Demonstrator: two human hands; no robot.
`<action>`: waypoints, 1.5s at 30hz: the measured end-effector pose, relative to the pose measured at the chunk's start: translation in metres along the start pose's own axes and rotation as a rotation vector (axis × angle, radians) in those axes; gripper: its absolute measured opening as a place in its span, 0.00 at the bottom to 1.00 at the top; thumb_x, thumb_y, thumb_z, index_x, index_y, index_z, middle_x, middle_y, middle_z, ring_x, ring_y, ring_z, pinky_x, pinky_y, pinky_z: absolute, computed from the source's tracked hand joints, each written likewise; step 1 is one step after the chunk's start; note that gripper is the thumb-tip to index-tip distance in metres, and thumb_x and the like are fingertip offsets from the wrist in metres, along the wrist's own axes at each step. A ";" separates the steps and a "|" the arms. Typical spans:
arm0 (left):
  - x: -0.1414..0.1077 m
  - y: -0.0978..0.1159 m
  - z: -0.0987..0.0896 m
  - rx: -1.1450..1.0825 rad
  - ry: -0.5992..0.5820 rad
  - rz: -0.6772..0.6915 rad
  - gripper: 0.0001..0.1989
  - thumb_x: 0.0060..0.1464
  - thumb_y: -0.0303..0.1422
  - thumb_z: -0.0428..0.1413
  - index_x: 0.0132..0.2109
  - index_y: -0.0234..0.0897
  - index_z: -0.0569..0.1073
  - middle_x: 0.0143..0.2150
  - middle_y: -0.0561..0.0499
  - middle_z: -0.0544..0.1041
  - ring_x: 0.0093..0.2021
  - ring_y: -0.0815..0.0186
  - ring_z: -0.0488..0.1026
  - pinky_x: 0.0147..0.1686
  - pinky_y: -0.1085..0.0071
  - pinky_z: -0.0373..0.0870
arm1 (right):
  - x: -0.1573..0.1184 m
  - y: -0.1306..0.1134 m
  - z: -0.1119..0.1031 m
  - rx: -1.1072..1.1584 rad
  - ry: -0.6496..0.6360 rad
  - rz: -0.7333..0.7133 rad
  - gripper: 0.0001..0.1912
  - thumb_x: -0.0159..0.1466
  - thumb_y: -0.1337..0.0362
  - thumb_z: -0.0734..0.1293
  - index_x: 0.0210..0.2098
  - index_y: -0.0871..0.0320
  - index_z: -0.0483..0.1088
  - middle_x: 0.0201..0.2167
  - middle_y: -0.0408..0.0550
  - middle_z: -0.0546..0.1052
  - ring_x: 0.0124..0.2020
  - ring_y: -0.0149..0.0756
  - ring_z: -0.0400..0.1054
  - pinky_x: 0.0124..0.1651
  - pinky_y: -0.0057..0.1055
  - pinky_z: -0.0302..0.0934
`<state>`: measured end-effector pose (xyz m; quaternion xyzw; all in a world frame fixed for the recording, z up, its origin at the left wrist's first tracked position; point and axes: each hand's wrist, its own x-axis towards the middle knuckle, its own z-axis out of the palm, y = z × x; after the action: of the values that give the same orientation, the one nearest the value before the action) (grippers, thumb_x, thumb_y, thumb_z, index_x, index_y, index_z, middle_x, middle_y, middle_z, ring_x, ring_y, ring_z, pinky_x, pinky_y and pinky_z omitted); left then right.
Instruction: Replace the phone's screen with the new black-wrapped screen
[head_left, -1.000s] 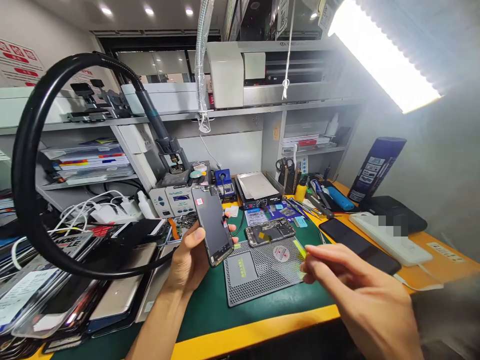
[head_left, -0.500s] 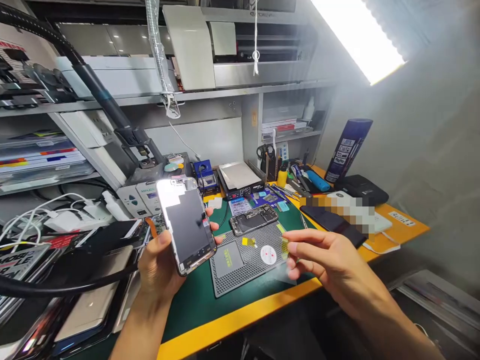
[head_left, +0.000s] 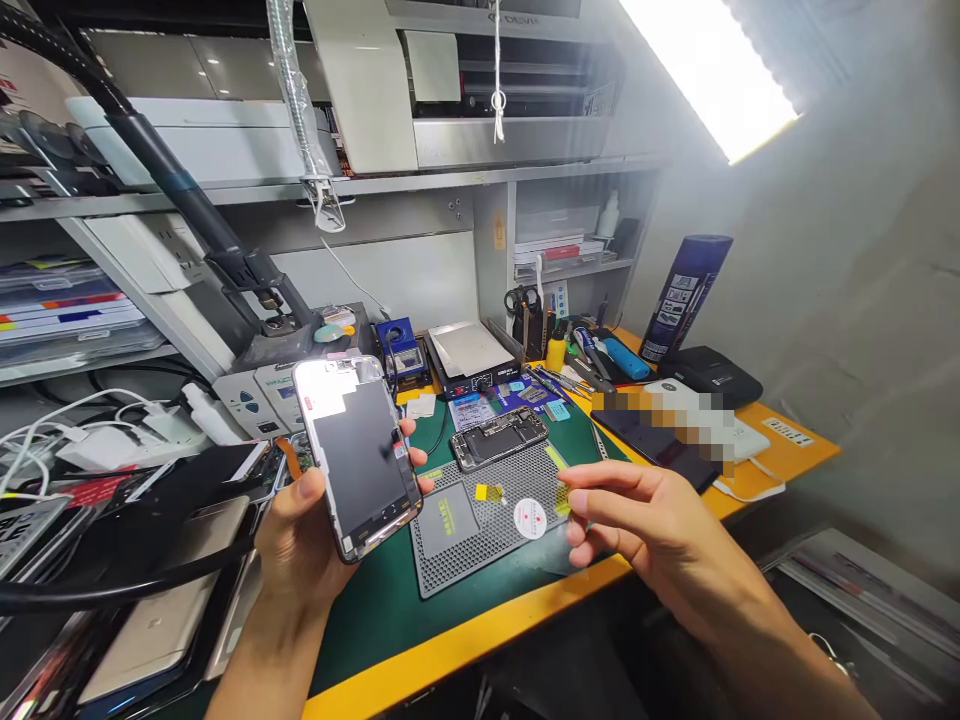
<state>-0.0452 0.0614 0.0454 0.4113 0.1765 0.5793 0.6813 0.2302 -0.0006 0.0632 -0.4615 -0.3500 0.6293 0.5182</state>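
In my left hand [head_left: 289,535] I hold a phone screen [head_left: 356,455], tilted, its inner side with a black panel and bright metal area facing me. The thumb lies at its left edge and the fingers come round the right edge. My right hand [head_left: 630,515] hovers by the right front corner of a grey perforated mat [head_left: 442,577], thumb and fingertips pinched together; what is between them, if anything, I cannot make out. An opened phone body [head_left: 499,440] lies at the mat's back edge. On the mat are a yellow tape piece [head_left: 491,493] and a round white sticker [head_left: 530,519].
Several phones and tablets [head_left: 161,610] are stacked at the left, with a black hose [head_left: 127,597] crossing over them. Tweezers [head_left: 598,442] lie right of the mat. A dark tablet [head_left: 652,450] and a white device [head_left: 705,425] are farther right. A bright lamp [head_left: 712,80] hangs above.
The view has shifted slightly, so the bench appears farther left. My left hand has moved a little left with the phone screen. My right hand keeps its pinched pose.
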 end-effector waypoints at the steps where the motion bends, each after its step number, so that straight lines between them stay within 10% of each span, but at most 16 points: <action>1: 0.000 0.000 0.000 0.003 -0.001 0.001 0.27 0.57 0.42 0.57 0.62 0.40 0.70 0.55 0.41 0.78 0.48 0.52 0.79 0.47 0.54 0.80 | 0.000 0.000 0.000 0.003 -0.005 0.002 0.17 0.55 0.61 0.79 0.41 0.63 0.80 0.23 0.45 0.78 0.24 0.32 0.73 0.31 0.29 0.69; 45: 0.001 -0.001 -0.007 0.018 -0.059 -0.026 0.30 0.53 0.42 0.62 0.62 0.42 0.70 0.57 0.39 0.77 0.49 0.49 0.79 0.47 0.50 0.80 | -0.011 0.002 0.000 -0.180 0.094 -0.119 0.11 0.58 0.57 0.77 0.37 0.55 0.81 0.24 0.44 0.79 0.26 0.34 0.74 0.35 0.29 0.70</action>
<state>-0.0488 0.0647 0.0407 0.4321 0.1668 0.5562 0.6900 0.2306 -0.0119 0.0640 -0.5135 -0.4074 0.5410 0.5269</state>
